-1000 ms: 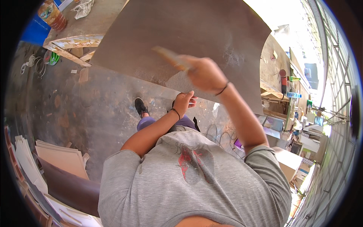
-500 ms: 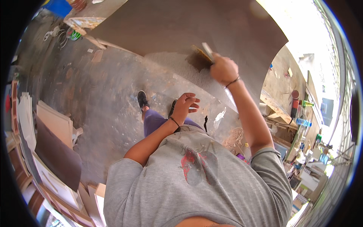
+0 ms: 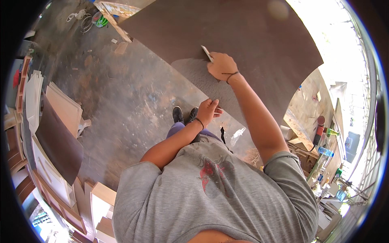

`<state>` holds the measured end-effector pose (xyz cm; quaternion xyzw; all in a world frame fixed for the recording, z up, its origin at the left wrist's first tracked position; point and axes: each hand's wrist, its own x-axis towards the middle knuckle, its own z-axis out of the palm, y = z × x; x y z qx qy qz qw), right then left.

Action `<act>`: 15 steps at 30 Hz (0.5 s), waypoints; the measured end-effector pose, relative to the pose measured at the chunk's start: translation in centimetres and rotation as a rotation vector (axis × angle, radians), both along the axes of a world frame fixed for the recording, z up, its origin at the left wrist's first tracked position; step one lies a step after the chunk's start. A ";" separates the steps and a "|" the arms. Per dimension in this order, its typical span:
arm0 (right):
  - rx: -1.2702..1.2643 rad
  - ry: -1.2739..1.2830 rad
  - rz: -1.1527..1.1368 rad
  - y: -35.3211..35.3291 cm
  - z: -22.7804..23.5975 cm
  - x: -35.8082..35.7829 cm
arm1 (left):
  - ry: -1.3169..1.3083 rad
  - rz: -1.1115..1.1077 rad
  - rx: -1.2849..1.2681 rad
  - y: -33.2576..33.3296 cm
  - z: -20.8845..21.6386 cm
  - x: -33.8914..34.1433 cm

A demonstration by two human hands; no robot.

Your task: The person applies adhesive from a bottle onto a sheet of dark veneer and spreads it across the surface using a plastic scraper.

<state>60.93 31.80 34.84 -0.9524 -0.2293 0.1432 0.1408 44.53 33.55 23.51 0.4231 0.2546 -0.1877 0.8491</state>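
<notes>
A large dark brown sheet (image 3: 251, 36) lies in front of me, with a lighter, rough-looking patch (image 3: 190, 71) along its near left edge. Over this patch, my right hand (image 3: 223, 66) is closed around a flat hand tool (image 3: 207, 53). Only the tool's pale end shows past the fingers, and the rest is hidden under the hand. My left hand (image 3: 210, 112) is at the sheet's near edge, thumb and fingers curled together. Whatever they pinch, if anything, is too small to make out.
Wooden supports (image 3: 113, 22) show beneath the sheet's far left corner. Boards and panels (image 3: 60, 109) lean at the left, with a dark sheet (image 3: 60, 137) among them. On the right stands a cluttered bench with bottles (image 3: 325, 152). A torn white scrap (image 3: 238, 135) lies near my legs.
My right hand has moved slightly left with the tool, which has turned so less of it shows. My left hand has moved forward to the sheet's edge, its spread fingers now curled. My feet have come together.
</notes>
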 end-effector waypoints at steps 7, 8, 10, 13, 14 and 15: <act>-0.096 0.082 0.234 7.3 0.0 -4.2 | -0.217 0.001 0.210 -0.6 -1.1 -0.1; -0.111 0.069 0.294 8.3 -0.1 -5.1 | -0.378 -0.007 0.394 -0.7 -2.4 -0.6; -0.109 0.111 0.399 9.5 0.1 -7.2 | -0.486 -0.050 0.524 -1.1 -5.9 -1.2; 0.007 0.213 0.433 9.1 1.0 -9.1 | -0.415 -0.167 0.518 -0.8 -6.2 -0.8; 0.087 0.197 0.403 8.0 2.6 -9.6 | -0.456 -0.208 0.652 -0.1 -4.3 -0.7; 0.160 0.183 0.368 6.5 4.2 -9.6 | -0.501 -0.250 0.782 0.5 -2.0 -0.4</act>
